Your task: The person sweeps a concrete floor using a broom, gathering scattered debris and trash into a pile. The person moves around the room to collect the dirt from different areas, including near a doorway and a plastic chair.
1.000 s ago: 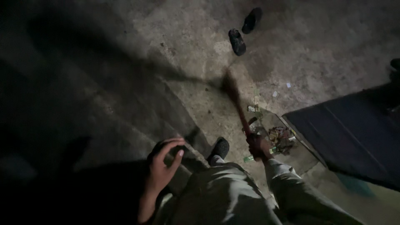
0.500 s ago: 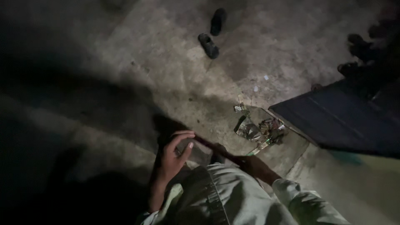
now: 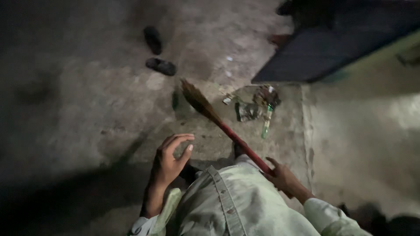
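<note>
Red-handled straw broom (image 3: 218, 120) looks light, its bristles soft; your right hand (image 3: 284, 179) is clamped low on the stiff handle, your left hand (image 3: 170, 159) hangs empty, fingers apart.

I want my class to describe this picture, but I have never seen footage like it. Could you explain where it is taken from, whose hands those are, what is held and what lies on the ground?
The picture comes from a camera worn on a person's head, looking down, so the pale shirt and both hands belong to the wearer. The right hand grips a broom by its red handle, the bristle end out on the concrete floor. The left hand is empty, fingers curled in the air. Beyond the bristles lies a small litter pile with a green bottle. Two dark sandals lie farther off. The light is dim.
</note>
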